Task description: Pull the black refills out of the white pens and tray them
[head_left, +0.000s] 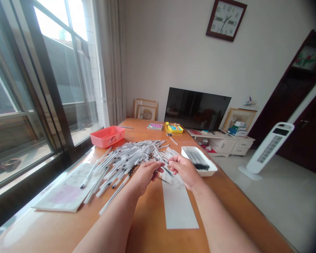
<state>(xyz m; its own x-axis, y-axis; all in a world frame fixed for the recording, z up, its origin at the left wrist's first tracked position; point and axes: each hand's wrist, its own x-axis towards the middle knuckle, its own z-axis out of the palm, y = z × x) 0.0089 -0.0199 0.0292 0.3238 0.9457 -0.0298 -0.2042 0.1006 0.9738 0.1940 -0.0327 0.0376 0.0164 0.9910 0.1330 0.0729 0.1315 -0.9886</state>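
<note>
My left hand [149, 172] is closed in front of the pile, with thin dark sticks poking out past its fingers; they look like pen refills, though most of their length is hidden. Close beside it, my right hand [183, 169] has thumb and fingers pinched together, and what lies between them is too small to make out. A heap of whitish pen-like tubes [121, 160], many with black ends, spreads beyond and left of my hands. Beneath my right hand lies a white paper strip [177, 207]. Right of it stands a white tray [209, 173] holding a row of black-ended tubes.
A pink basket [104, 138] stands at the table's left edge, beyond a printed paper bag or sheet [60, 198]. Toward the far end are a yellow box [176, 129] and a colourful booklet [155, 126]. The wooden table [147, 218] ends at right above the floor.
</note>
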